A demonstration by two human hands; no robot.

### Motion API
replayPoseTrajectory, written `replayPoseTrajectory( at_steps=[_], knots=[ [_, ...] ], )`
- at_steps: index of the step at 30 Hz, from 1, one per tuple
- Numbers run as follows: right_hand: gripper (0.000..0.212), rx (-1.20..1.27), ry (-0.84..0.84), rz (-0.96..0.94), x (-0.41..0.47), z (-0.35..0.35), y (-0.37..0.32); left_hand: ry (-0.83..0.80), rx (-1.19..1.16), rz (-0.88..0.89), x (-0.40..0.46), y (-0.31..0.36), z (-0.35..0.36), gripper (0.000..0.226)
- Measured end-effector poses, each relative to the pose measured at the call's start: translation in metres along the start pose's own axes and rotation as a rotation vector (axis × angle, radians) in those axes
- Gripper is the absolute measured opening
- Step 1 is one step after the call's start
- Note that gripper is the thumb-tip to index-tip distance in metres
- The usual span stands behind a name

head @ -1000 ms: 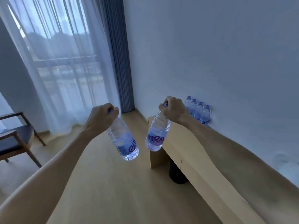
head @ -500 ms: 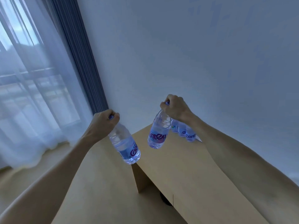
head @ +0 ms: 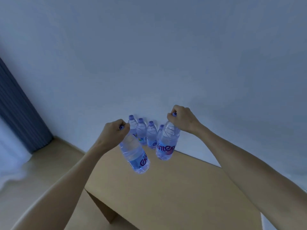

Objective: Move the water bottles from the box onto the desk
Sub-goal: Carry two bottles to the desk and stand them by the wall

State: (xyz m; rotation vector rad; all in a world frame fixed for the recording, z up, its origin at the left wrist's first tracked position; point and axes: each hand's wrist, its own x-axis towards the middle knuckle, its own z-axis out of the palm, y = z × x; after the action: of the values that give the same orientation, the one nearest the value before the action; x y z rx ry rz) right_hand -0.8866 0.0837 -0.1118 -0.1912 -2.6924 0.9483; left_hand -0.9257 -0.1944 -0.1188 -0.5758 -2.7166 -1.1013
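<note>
Head view: the left hand (head: 114, 132) had its fingers curled tightly round the capped neck of a tilted water bottle (head: 135, 154), which hung slantwise above the near corner of the desk (head: 174, 188), its base swung toward the camera. The right hand (head: 181, 117) gripped the cap of a second bottle (head: 167, 145) in the same closed-fingered manner; this bottle hung nearly upright over the far part of the desktop. Neither bottle touched the surface. A row of four standing bottles (head: 146, 133) stood on the desk against the wall (head: 149, 55), the rightmost partly hidden. A blue curtain (head: 18, 110) hung at left.
</note>
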Motion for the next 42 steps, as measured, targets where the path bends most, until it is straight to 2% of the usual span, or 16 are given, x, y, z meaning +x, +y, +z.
replayPoseTrajectory(
  at_steps=[9, 15, 19, 28, 33, 36, 42],
  knots=[
    [0.021, -0.086, 0.090, 0.259, 0.032, 0.018, 0.054, -0.300, -0.127, 0.210, 0.107, -0.022, 0.087, 0.038],
    [0.021, -0.094, 0.084, 0.427, 0.020, 0.028, 0.087, -0.523, -0.189, 0.378, 0.137, -0.028, 0.142, 0.032],
    [0.021, -0.090, 0.058, 0.488, 0.011, 0.029, 0.107, -0.645, -0.204, 0.418, 0.144, -0.025, 0.176, 0.026],
    [0.027, -0.141, 0.008, 0.512, 0.001, 0.040, 0.143, -0.651, -0.045, 0.515, 0.151, -0.005, 0.228, 0.020],
    [0.032, -0.158, -0.046, 0.499, -0.002, 0.056, 0.155, -0.628, 0.273, 0.659, 0.137, -0.001, 0.244, 0.029],
    [0.030, -0.130, -0.051, 0.491, -0.004, 0.064, 0.158, -0.621, 0.289, 0.621, 0.134, -0.001, 0.249, 0.030],
    [0.041, -0.020, -0.126, 0.471, -0.013, 0.060, 0.166, -0.802, 0.349, 0.702, 0.135, 0.003, 0.256, 0.036]
  ],
)
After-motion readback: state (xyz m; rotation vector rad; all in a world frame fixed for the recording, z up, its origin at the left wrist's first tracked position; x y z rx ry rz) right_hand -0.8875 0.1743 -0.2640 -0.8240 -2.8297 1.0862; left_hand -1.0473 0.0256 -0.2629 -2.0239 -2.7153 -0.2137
